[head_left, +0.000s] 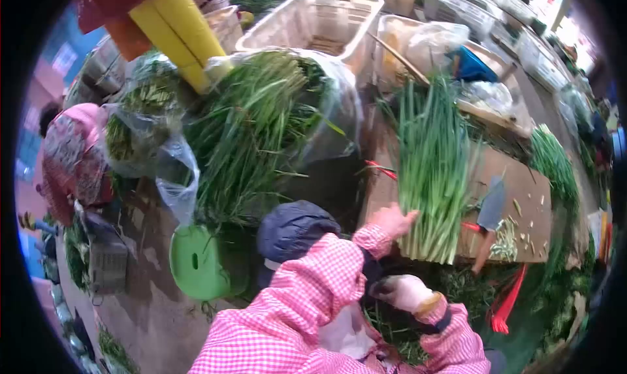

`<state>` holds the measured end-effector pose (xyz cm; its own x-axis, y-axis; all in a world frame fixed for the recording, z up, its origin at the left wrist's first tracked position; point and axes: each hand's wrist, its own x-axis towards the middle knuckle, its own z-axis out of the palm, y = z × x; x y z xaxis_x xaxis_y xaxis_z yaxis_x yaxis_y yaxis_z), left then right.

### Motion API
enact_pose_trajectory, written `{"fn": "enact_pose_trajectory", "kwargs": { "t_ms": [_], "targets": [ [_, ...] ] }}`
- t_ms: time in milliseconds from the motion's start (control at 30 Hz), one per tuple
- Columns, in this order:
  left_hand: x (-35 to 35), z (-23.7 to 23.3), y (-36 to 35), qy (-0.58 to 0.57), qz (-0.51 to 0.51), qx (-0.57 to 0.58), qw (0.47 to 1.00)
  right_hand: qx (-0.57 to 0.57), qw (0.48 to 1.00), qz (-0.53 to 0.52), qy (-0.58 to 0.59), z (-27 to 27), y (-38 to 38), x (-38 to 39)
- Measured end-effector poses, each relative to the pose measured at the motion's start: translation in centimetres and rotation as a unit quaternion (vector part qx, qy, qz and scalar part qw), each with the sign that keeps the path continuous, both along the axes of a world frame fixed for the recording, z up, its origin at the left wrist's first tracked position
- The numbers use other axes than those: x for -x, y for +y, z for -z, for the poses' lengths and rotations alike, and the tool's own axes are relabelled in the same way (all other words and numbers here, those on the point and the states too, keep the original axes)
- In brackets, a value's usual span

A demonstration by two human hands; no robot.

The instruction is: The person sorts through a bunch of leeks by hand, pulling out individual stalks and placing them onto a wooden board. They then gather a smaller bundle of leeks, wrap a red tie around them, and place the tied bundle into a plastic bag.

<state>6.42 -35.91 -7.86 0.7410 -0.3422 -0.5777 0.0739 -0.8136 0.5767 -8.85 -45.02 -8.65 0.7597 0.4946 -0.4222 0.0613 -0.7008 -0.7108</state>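
My left hand (392, 221) is bare, its fingers apart and touching the left edge of a bunch of long green stalks (431, 171). The bunch lies lengthwise on a brown board (532, 204), pale ends toward me. My right hand (403, 292), in a pale glove with darker fingertips, is below the board's front edge with its fingers curled; what they hold, if anything, is hidden. A knife (491, 204) lies on the board right of the bunch, beside cut pale pieces (504, 241). Red ties (509, 305) hang from the front edge.
Left of the board is a heap of greens (261, 106) in clear plastic, above a green stool (196, 260). White crates (313, 21) stand behind. A dark blue padded thing (294, 237) is near my left arm. Another person (75, 152) is at the far left.
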Motion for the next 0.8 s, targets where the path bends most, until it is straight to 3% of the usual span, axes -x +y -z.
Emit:
{"fn": "enact_pose_trajectory", "kwargs": {
  "t_ms": [133,167,233,267,300,367,433,500,567,633,667,700,800],
  "targets": [
    [-1.8,-3.2,3.4,-0.056,0.052,-0.003,0.997,0.028,1.000,-0.008,0.004,-3.9,1.0,-1.2],
    [-3.7,-3.9,6.0,-0.118,0.084,0.073,0.987,-0.021,0.998,0.024,0.057,-7.4,0.6,-1.6],
    [-6.4,-6.6,11.3,-0.230,0.018,0.180,0.956,-0.077,0.988,0.097,0.097,-8.0,0.2,-2.3],
    [-8.0,-7.0,13.7,-0.248,-0.053,0.168,0.953,-0.077,0.984,0.099,0.125,-9.7,0.5,-3.7],
    [-9.9,-5.9,16.4,-0.386,-0.087,0.146,0.907,-0.125,0.962,0.187,0.153,-8.9,0.7,-3.6],
    [-13.7,-7.1,20.5,-0.440,-0.164,0.021,0.883,-0.142,0.965,0.193,0.108,-9.6,1.5,-4.8],
    [-18.6,-5.5,23.3,-0.560,-0.191,-0.074,0.802,-0.161,0.977,0.142,0.008,-8.9,2.6,-5.6],
    [-23.3,-4.4,24.5,-0.567,-0.187,-0.121,0.793,-0.181,0.972,0.140,0.054,-7.6,3.3,-5.4],
    [-25.6,-5.1,24.0,-0.432,-0.214,-0.211,0.851,-0.167,0.970,0.143,0.098,-7.4,4.0,-5.2],
    [-27.8,-3.5,23.1,-0.444,-0.220,-0.282,0.821,-0.197,0.942,0.218,0.162,-6.0,4.9,-4.1],
    [-28.6,-2.2,22.7,-0.474,-0.236,-0.303,0.793,-0.151,0.958,0.162,0.183,-6.6,5.0,-4.5],
    [-29.6,-1.2,22.4,-0.453,-0.233,-0.303,0.806,-0.175,0.930,0.259,0.194,-5.1,5.2,-2.9],
    [-29.2,-2.5,20.8,-0.406,-0.208,-0.313,0.833,-0.164,0.896,0.297,0.287,-4.3,5.8,-2.0]
  ]
}}
